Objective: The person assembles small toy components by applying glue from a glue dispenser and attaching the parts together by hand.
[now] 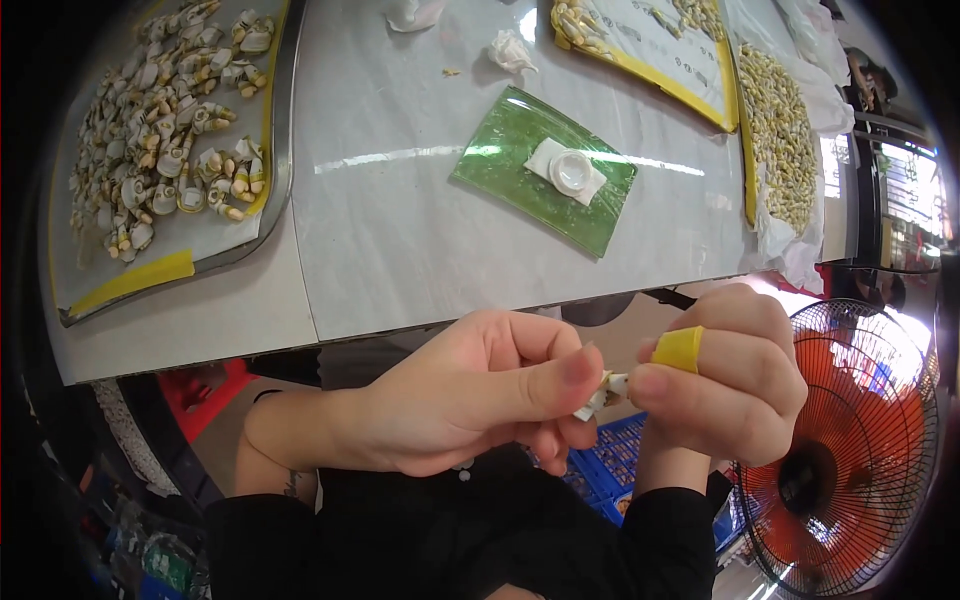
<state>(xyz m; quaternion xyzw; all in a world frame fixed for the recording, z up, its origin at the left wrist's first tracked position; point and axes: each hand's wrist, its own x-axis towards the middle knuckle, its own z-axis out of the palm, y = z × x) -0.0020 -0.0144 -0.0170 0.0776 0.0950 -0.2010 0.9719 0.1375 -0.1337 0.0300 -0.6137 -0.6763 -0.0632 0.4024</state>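
In front of my body, above the lower edge of the table, both hands meet at a small white-and-yellow piece (pixel 600 393). My left hand (pixel 490 385) is closed on it between thumb and fingers, so most of it is hidden. My right hand (pixel 740 375), with a band of yellow tape (pixel 678 349) round one finger, pinches at the piece's pale right end. Whether that end is a separate part I cannot tell. Beyond my hands, a green glassy plate (pixel 490 150) lies on the table, bearing a white pad (pixel 543 157) and a small round white dish (pixel 572 172).
A tray (pixel 288 130) at the left holds many white-and-yellow pieces. Yellow-edged trays (pixel 700 95) at the far right hold small yellowish parts (pixel 775 130). Crumpled white tissue (pixel 512 52) lies behind the plate. An orange fan (pixel 850 400) stands close to my right; blue crates (pixel 612 455) are below.
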